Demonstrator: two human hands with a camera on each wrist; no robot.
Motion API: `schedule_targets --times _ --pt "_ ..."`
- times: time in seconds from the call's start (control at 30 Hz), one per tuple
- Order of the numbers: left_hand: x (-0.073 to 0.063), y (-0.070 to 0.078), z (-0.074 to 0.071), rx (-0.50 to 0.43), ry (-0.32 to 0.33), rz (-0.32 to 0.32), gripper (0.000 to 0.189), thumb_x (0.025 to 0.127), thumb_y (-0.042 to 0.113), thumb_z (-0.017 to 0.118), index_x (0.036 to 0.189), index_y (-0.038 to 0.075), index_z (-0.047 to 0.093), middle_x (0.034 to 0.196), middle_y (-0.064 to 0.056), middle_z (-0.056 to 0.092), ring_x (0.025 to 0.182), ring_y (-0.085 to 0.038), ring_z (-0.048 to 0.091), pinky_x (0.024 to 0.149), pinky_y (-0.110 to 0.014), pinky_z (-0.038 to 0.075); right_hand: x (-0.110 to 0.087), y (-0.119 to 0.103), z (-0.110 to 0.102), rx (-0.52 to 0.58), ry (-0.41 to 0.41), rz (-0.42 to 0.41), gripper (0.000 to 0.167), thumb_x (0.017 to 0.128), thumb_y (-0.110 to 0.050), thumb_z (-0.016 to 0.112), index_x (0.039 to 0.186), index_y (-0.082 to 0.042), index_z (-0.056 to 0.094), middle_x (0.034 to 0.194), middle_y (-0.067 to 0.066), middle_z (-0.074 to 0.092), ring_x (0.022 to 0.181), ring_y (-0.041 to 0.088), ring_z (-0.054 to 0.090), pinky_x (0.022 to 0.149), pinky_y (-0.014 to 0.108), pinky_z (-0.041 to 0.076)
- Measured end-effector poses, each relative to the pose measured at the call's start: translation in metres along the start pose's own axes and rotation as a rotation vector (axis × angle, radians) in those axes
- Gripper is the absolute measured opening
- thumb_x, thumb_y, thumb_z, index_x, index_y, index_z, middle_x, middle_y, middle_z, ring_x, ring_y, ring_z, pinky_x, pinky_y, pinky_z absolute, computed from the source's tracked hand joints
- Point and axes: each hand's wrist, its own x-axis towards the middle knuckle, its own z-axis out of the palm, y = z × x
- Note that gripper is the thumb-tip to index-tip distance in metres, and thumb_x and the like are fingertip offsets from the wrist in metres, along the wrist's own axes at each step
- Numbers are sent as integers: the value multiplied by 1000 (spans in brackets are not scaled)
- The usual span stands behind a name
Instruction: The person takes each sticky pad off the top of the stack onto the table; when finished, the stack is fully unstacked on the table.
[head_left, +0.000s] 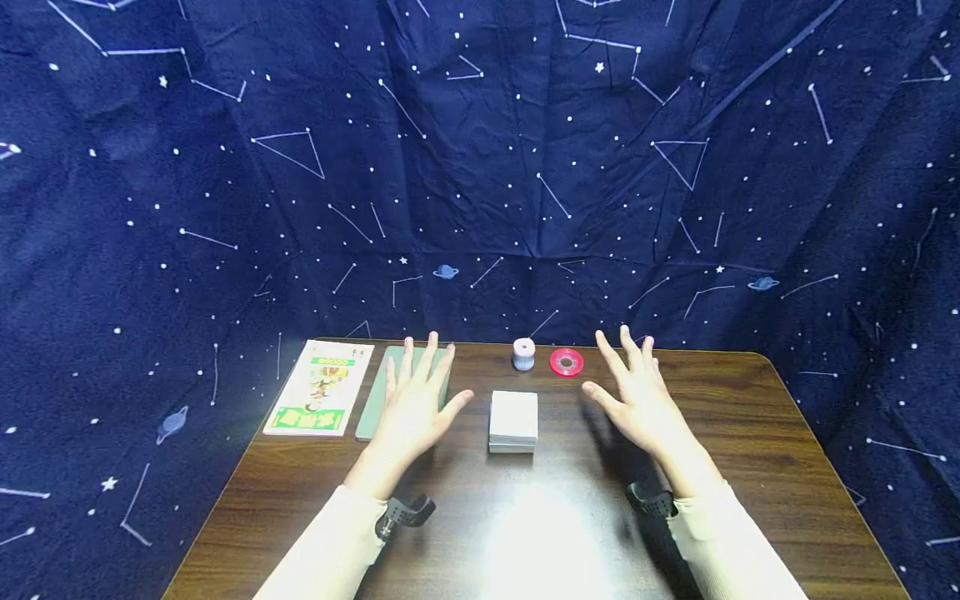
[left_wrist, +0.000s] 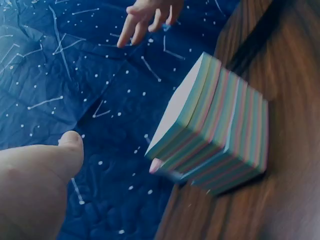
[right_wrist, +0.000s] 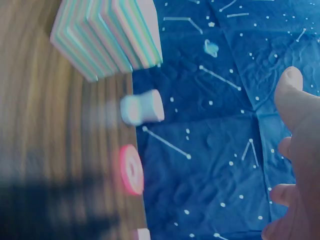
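My left hand [head_left: 412, 408] hovers with spread fingers, overlapping a green flat pad [head_left: 372, 412] in the head view. Over the table right of centre, my right hand [head_left: 641, 404] is likewise spread and holds nothing. Between the hands stands a squared stack of paper [head_left: 513, 417] with a white top; its sides show pastel stripes in the left wrist view, where my left thumb [left_wrist: 72, 147] points toward it. Behind the stack are a small pale cylinder [head_left: 523, 356] and a red, ring-like disc [head_left: 566, 362]. The disc lies nearer my right hand.
At the left back of the dark wood table [head_left: 750, 467] lies a booklet [head_left: 318, 390] with a green and yellow printed cover. A dark blue cloth [head_left: 480, 167] with constellations hangs behind and beside the table. Each wrist wears a black band.
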Motion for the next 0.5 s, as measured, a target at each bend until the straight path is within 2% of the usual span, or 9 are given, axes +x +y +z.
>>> schedule_targets --times 0.17,0.27,0.33,0.43,0.5 --pt "-8 8 7 -137 -7 27 79 107 59 60 170 16 39 183 -12 20 170 -48 7 140 -71 8 -7 -8 14 143 42 -7 77 108 -39 68 174 -29 30 181 24 20 168 54 10 134 79 22" --pt "-12 14 12 -181 8 53 78 107 56 61 169 15 41 182 -14 23 170 -48 11 138 -73 17 -10 -14 25 226 117 -48 69 109 -31 67 171 -24 38 176 20 33 167 46 25 138 71 24" --pt "-16 19 16 -241 13 56 76 107 54 63 168 15 42 182 -14 25 170 -47 13 137 -74 20 -12 -20 35 287 165 -71 64 109 -25 66 169 -21 43 170 18 45 162 40 38 138 61 31" --pt "-24 28 21 -405 12 32 70 108 48 64 167 15 45 181 -14 29 169 -45 17 136 -76 21 -18 -30 53 426 195 -42 55 111 -19 63 164 -20 50 153 15 57 143 34 55 127 42 47" --pt "-29 33 26 -533 8 2 66 109 43 64 166 16 45 180 -12 32 169 -44 21 136 -75 20 -22 -37 65 526 198 32 49 112 -20 60 161 -21 54 143 13 61 130 27 60 111 29 54"
